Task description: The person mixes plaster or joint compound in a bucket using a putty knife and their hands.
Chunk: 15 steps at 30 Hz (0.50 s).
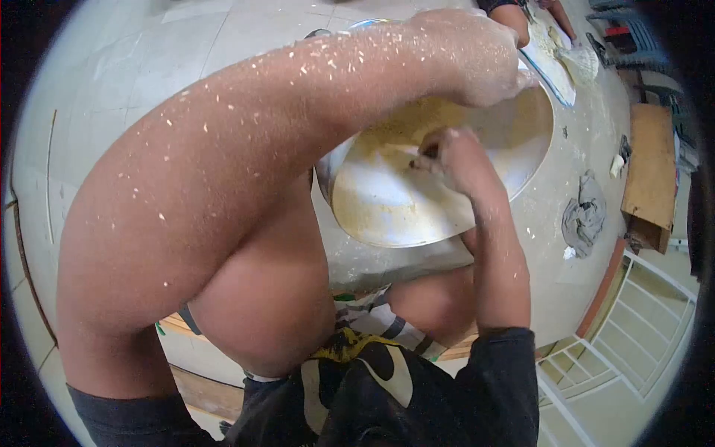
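Observation:
A large round metal basin (395,212) stands tilted in front of me, its inside smeared with yellowish residue. My left hand (488,63) reaches across to the far rim, with its fingers bent over the edge and partly hidden. Pale flakes stick all over my left forearm. Inside the basin, my right hand (454,156) is closed, fingers curled close to the inner wall. A dark gap shows between those fingers, and whatever they may hold is too blurred to name.
Another person's leg (510,22) and hand are at the top right beside a tray (547,74) of pale material. A grey cloth (585,212) lies on the tiled floor. Farther right are a brown box (648,164), blue chairs (633,33) and a white metal rail (596,361).

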Motion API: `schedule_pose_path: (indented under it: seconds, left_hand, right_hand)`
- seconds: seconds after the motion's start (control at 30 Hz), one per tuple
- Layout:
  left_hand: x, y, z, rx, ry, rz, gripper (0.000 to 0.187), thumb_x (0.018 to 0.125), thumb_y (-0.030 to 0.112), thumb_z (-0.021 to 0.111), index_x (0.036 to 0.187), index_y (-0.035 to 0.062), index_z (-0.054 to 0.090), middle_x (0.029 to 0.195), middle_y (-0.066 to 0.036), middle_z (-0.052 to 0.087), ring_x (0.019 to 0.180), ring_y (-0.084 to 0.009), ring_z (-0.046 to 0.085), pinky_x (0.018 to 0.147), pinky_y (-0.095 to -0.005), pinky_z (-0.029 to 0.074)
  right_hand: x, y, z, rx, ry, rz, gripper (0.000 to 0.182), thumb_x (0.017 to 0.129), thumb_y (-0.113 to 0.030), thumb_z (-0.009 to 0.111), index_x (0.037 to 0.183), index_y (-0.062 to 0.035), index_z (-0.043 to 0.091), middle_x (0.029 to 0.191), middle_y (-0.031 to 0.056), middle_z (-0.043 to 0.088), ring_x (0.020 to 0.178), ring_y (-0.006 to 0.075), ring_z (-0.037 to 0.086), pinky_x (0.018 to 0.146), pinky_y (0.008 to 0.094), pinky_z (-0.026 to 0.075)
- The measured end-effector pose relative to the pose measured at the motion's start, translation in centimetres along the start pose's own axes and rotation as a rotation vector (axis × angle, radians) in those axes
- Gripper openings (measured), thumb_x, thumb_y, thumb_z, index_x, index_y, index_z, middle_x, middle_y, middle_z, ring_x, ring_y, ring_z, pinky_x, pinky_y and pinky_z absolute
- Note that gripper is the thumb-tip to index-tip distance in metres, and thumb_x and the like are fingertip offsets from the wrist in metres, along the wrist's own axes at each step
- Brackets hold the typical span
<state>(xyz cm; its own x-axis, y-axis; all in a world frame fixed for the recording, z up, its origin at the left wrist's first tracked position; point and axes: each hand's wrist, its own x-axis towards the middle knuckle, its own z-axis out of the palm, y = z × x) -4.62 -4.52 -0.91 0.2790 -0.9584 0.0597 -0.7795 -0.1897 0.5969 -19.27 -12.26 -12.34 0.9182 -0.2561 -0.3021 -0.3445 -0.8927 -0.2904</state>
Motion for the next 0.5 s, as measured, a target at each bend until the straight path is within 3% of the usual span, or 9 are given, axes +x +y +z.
schedule_pose_path:
  seconds: [0.13,0.2,0.33,0.5]
  left_hand:
    - [-0.9,0.8,-0.4,0.101,0.018,-0.043,0.044,0.090,0.039,0.053,0.116,0.0055,0.065,0.103,-0.021,0.068,0.099,-0.0327,0.066,0.089,-0.0426,0.050]
    - [-0.9,0.3,-2.3,-0.090,-0.024,0.066,0.046,0.092,0.037,0.051,0.104,-0.0063,0.063,0.101,-0.029,0.065,0.099,-0.0408,0.063,0.088,-0.0460,0.049]
    - [-0.2,0.2,-1.4,0.013,-0.089,0.020,0.048,0.093,0.038,0.050,0.105,-0.0061,0.063,0.101,-0.029,0.064,0.098,-0.0417,0.063,0.088,-0.0461,0.049]
    - [0.1,0.0,-0.4,0.057,0.037,0.020,0.048,0.093,0.039,0.050,0.103,-0.0059,0.064,0.099,-0.030,0.064,0.096,-0.0421,0.063,0.087,-0.0462,0.049]
  right_hand:
    - [-1.5,-1.5,0.3,0.081,0.022,-0.029,0.018,0.073,-0.015,0.075,0.081,0.0008,0.070,0.083,0.0186,0.068,0.078,0.0360,0.066,0.075,0.0423,0.052]
    - [-1.2,-0.9,-0.1,0.116,0.048,-0.067,0.017,0.073,-0.012,0.074,0.081,0.0017,0.070,0.083,0.0186,0.068,0.077,0.0361,0.066,0.074,0.0421,0.052]
    - [-1.4,-1.7,0.9,0.177,0.007,0.049,0.017,0.074,-0.013,0.074,0.082,0.0018,0.070,0.083,0.0190,0.068,0.079,0.0367,0.065,0.075,0.0429,0.051]
    - [-2.0,-1.2,3.6,0.146,0.189,-0.103,0.017,0.074,-0.013,0.072,0.082,0.0020,0.070,0.084,0.0199,0.067,0.078,0.0389,0.064,0.075,0.0437,0.051]
